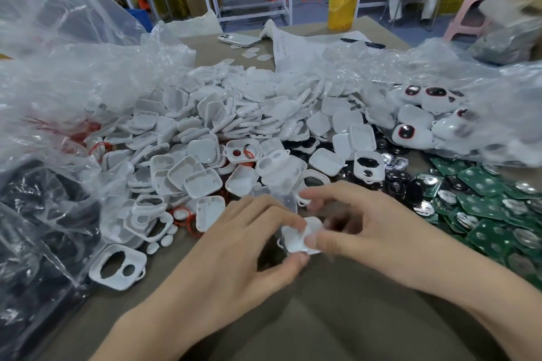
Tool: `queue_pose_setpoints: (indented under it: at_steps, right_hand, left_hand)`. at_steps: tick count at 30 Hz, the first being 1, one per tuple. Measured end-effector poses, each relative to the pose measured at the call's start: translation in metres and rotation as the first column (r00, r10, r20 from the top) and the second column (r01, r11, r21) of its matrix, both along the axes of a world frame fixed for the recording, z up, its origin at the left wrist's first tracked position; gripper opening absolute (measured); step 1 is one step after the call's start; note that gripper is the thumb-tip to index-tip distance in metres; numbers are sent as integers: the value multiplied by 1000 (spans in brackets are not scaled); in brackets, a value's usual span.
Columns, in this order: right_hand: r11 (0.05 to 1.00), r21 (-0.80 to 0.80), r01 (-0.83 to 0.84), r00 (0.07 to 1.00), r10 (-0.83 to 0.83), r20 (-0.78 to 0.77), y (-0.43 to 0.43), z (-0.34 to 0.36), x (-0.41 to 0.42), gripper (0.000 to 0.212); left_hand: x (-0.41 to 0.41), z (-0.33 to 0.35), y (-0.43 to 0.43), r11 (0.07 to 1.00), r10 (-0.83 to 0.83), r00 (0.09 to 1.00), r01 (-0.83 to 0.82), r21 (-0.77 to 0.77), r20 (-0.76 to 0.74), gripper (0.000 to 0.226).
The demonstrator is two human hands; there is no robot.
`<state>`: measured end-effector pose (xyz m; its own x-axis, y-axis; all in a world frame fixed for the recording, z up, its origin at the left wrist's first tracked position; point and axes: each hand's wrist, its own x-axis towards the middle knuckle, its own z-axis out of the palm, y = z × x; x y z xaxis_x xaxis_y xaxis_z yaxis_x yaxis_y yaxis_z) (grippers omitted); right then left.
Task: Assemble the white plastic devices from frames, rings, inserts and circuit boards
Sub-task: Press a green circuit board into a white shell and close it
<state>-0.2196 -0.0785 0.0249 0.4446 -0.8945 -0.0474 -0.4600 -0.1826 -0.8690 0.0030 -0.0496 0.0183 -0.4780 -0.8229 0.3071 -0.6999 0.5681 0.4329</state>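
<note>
Both hands meet over the table's near middle around one small white plastic device point(296, 239). My left hand point(252, 240) pinches its left side between thumb and fingers. My right hand point(352, 220) grips its right side with curled fingers, blurred by motion. Behind them spreads a big pile of white shells and frames point(223, 129). A loose white frame with two openings point(117, 267) lies at the near left. Red rings point(183, 215) show among the shells. Green circuit boards point(487, 208) lie heaped at the right, with black inserts point(393, 182) beside them.
Crumpled clear plastic bags point(73, 67) rise at the left and back right. Finished devices with dark red-rimmed windows point(425, 114) sit in the right bag. A phone point(237, 39), papers point(299, 47) and a cup of yellow drink point(343, 0) stand at the far table edge.
</note>
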Motion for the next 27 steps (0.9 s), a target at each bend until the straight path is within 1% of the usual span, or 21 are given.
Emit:
queue_pose_setpoints:
  at_steps: [2,3,6,9,14,17,19,21,23,25,27]
  right_hand:
    - [985,-115,-129,984,114,-134,2,-3,-3,53]
    - [975,-146,-164,973,136,-184,3,-5,-4,55]
    - [966,-184,-181,956,128,-265,5,-8,-5,65]
    - [972,-162,-168,960,124,-250,6,-9,-5,77]
    - [980,-125,-152,969,123,-213,5,-10,-5,86]
    - [984,-109,-141,972,117,-202,5,-9,-6,91]
    - [985,-98,-144,973,123,-193,5,-9,-7,93]
    - [980,-105,-167,971,145,-191,5,-8,-9,93]
    - [973,-134,-190,966,160,-202,5,-8,-12,90]
    - [966,-163,-201,963,164,-215,3,-8,-14,84]
    - [963,-181,-202,963,161,-214,2,-8,-15,78]
  left_hand:
    - [2,-2,3,999,-3,999,1,35,37,29]
    - [2,-2,4,999,-3,999,1,46,42,29]
    - [2,-1,6,998,-6,999,4,64,38,26]
    - [1,2,8,998,5,1000,-6,70,3,25]
    - [-1,4,6,1000,11,999,-9,-30,45,24]
    - [4,5,6,1000,17,999,-18,-23,-28,25]
    - [13,4,5,998,64,995,-66,-22,-81,27]
    - [25,2,3,988,141,988,-145,-58,-69,31]
    - [36,2,-1,973,221,974,-224,-63,-45,34]
    - [42,1,-2,963,265,962,-268,-35,-60,35]
    - [40,0,-1,959,282,953,-283,6,-109,31]
